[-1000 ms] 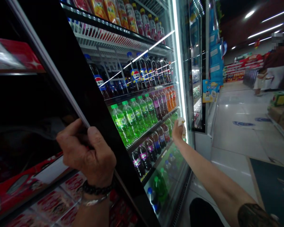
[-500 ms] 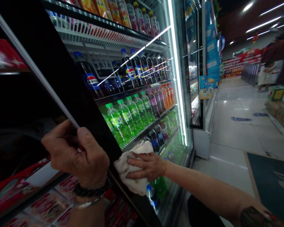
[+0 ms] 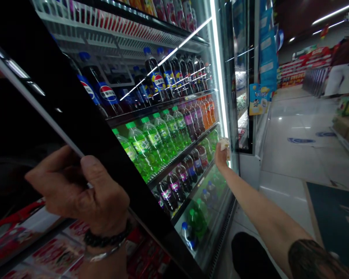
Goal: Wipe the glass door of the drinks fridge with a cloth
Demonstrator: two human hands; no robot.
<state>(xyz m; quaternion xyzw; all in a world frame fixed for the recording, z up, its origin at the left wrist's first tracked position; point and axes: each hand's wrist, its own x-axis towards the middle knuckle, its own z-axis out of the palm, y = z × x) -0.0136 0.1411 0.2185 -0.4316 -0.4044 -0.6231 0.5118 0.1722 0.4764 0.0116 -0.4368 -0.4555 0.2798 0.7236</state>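
Half a second ago the right hand (image 3: 221, 155) pressed the white cloth (image 3: 224, 144) flat on the glass door (image 3: 218, 182) low down, just beside the left hand (image 3: 81, 193); now the right arm is stretched far out and the cloth sits at the door's far edge, by the lit strip (image 3: 219, 77). The left hand has stayed on the black door frame (image 3: 75, 116), sliding a little toward 8 o'clock in view.

Nearest, the left grip is clenched around the frame's edge, thumb on top, a dark bead bracelet (image 3: 104, 238) at the wrist. Farther off, the right grip is closed on the cloth, which peeks out at 1 o'clock from the fingers and touches the glass.

Behind the glass, green bottles (image 3: 151, 139) fill the middle shelf, cola bottles (image 3: 155, 79) the shelf above at 12 o'clock, and dark purple-labelled bottles (image 3: 177, 182) the one below. At 7 o'clock red packages (image 3: 55, 252) lie in the neighbouring cabinet. Beyond, at 3 o'clock, a pale tiled floor (image 3: 291, 162) runs past cardboard boxes (image 3: 347, 130) to a person (image 3: 343, 62) in the distance under ceiling lights.
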